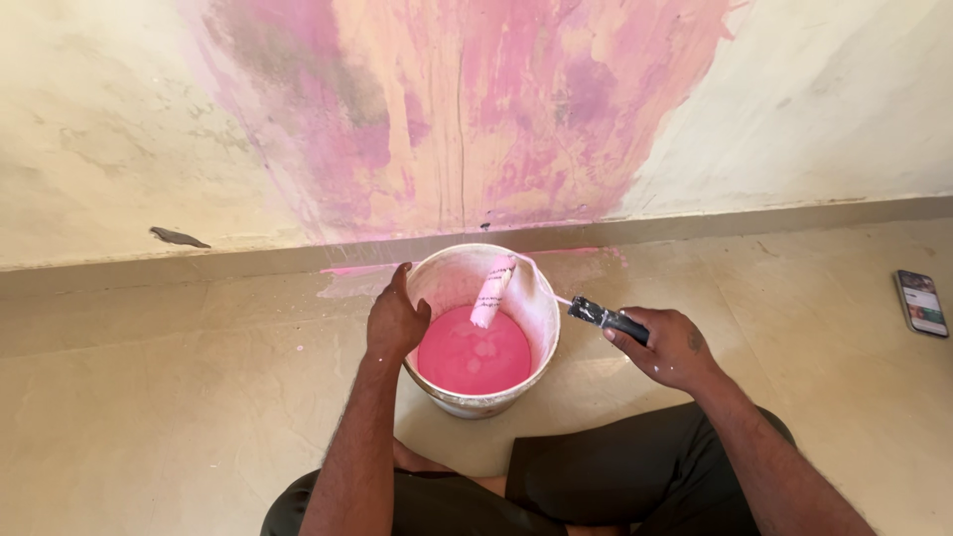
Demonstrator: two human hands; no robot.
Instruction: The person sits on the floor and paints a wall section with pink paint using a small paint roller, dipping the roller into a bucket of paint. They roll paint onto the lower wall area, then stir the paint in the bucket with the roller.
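A white bucket (536, 298) with pink paint (474, 355) in its bottom stands on the floor in front of me. My left hand (395, 323) grips the bucket's left rim. My right hand (667, 347) holds the black handle (606, 318) of a small paint roller. The roller's pink-stained sleeve (492, 291) rests inside the bucket, against the far wall, just above the paint.
The wall (467, 119) ahead carries a wide patch of streaky pink paint down to the skirting. Pink drips mark the floor by the wall (352, 270). A phone (921, 303) lies on the tiled floor at the far right. My dark-trousered legs (596, 476) are folded below.
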